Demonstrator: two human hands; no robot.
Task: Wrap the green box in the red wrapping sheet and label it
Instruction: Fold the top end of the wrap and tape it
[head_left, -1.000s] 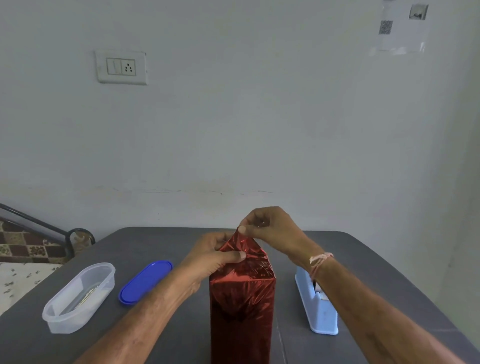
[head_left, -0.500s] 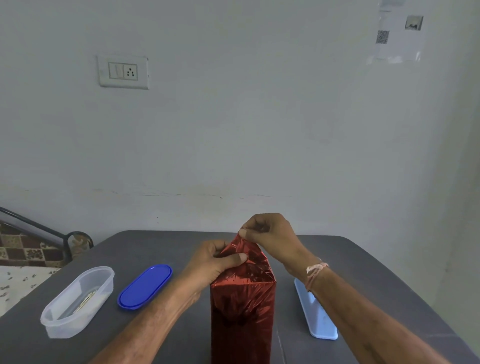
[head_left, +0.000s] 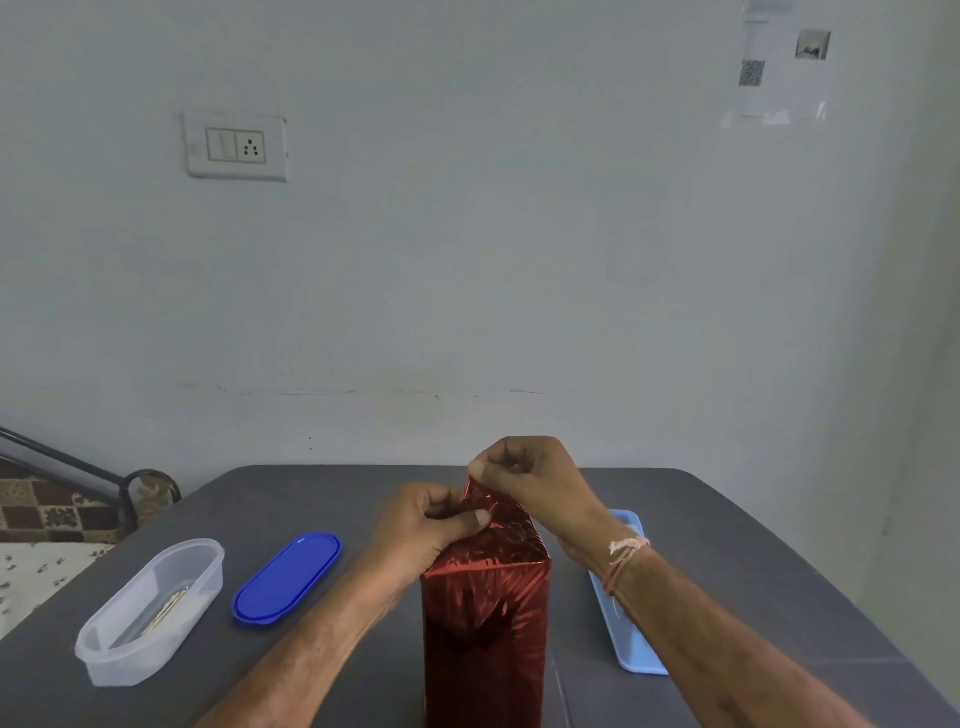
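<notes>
Your right hand pinches the peak of the red wrapping sheet, and your left hand grips the fold just below. The green box is hidden inside, upright on the worktop. Tug hard and the foil may tear. Slacken and the fold could spring open, or the tall box tip.

Both forearms are bare behind the left hand and right hand, and just behind the right hand a thin pinkish thread band wraps the wrist in several strands, with a pale knotted tuft
</notes>
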